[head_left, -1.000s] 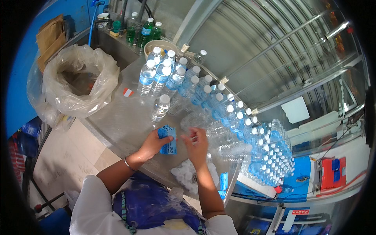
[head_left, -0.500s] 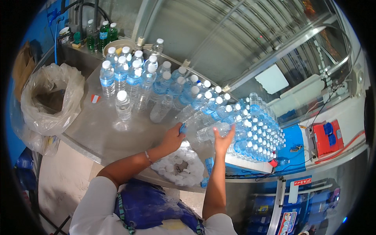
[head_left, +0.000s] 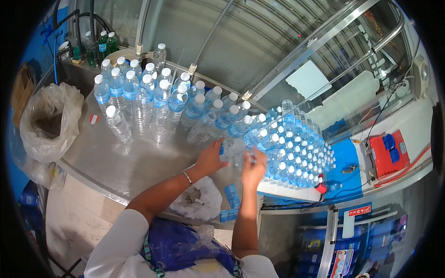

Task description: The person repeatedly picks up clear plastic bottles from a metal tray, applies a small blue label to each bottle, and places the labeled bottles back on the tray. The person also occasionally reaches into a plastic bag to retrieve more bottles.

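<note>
Between my two hands lies a clear plastic bottle (head_left: 237,149) on its side, just above the metal counter. My left hand (head_left: 211,158) is closed at its left end on a blue label (head_left: 223,147), which is against the bottle. At the other end, the fingers of my right hand (head_left: 254,167) curl round the bottle, somewhat smeared by motion. Two stacks of flat blue labels (head_left: 232,196) lie at the counter's front edge near my right forearm. Beside them, next to my left wrist, sits an open plastic bag (head_left: 200,200) with whitish contents.
Several white-capped bottles (head_left: 131,85) stand in rows along the back, many labelled blue. A dense group of bottles (head_left: 296,157) fills the right. A large clear bag (head_left: 34,139) is at the left, green bottles (head_left: 103,45) behind. A red box (head_left: 387,155) lies far right.
My left hand has brought the blue label up to the bottle. My right hand has moved slightly left and down, its fingers now curled more. The whole view has shifted a little.
</note>
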### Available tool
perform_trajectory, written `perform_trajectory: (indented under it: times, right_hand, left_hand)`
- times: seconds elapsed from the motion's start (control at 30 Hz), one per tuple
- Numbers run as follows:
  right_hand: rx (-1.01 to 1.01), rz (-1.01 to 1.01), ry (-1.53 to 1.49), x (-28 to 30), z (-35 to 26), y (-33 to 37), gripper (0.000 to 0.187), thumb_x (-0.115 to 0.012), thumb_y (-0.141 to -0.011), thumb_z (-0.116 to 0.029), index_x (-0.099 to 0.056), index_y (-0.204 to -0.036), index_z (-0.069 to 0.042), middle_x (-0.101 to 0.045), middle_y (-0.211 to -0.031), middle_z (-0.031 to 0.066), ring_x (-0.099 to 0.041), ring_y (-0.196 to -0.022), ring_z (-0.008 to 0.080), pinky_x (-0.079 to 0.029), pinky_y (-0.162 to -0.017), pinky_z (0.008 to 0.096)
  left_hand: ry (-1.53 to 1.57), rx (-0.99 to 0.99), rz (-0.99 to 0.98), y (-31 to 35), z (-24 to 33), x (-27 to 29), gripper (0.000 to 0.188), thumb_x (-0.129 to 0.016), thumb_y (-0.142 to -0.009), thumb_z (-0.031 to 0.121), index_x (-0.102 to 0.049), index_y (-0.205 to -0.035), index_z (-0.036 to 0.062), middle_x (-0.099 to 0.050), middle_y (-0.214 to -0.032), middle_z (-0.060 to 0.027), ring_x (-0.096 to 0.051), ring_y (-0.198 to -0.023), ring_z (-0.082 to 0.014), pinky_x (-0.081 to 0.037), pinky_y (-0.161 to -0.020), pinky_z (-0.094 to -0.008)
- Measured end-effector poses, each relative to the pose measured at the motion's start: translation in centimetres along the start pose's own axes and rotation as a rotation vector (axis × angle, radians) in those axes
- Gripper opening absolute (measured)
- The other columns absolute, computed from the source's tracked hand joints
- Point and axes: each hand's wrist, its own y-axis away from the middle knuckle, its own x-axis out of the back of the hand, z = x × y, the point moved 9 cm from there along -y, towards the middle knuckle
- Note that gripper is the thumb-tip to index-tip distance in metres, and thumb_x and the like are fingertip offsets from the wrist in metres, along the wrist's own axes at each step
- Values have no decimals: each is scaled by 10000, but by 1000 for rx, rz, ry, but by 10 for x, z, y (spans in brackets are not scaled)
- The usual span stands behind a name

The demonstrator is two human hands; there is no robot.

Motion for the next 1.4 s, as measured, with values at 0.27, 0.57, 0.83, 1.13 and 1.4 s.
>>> perform_trajectory:
  times: [0.27,0.57,0.83,1.13,1.4]
  right_hand:
    - [-758,91,-555,-57,171,40,679,-718,-866,-395,-433,-1293,49,-605,-881,131,-567,-686,185,-502,-628,318]
    - [-76,-164,-358,-88,42,60,484,-801,-736,-189,-507,-1066,7,-628,-907,165,-636,-758,277,-518,-653,348]
    - [-1,-34,-229,-63,4,34,669,-809,-733,-184,-459,-1276,-10,-583,-1106,181,-593,-1002,298,-518,-758,360]
    - [49,-140,-234,-23,-37,-20,631,-792,-776,-189,-469,-1294,-30,-661,-1049,168,-663,-921,272,-522,-739,343]
    - [1,-259,-202,-37,-31,-11,603,-805,-764,-135,-476,-1257,-24,-667,-1031,166,-664,-921,261,-525,-749,352]
  left_hand:
    - [-2,4,-82,-9,-11,-27,726,-785,-739,306,-439,-1341,94,-606,-1186,-179,-624,-1001,-384,-510,-833,-453]
    - [41,146,121,54,-54,76,698,-820,-711,193,-473,-1305,74,-627,-1171,-190,-626,-1007,-406,-521,-807,-435]
    - [-34,197,185,57,-62,118,711,-849,-682,183,-480,-1278,61,-632,-1114,-236,-635,-978,-402,-516,-788,-458]
    - [-193,342,-211,108,-83,110,431,-715,-794,170,-538,-1167,46,-682,-868,-187,-660,-818,-401,-510,-742,-491]
    - [-268,-166,-352,131,-29,44,280,-664,-784,148,-584,-1047,91,-629,-931,-132,-661,-819,-326,-519,-708,-459]
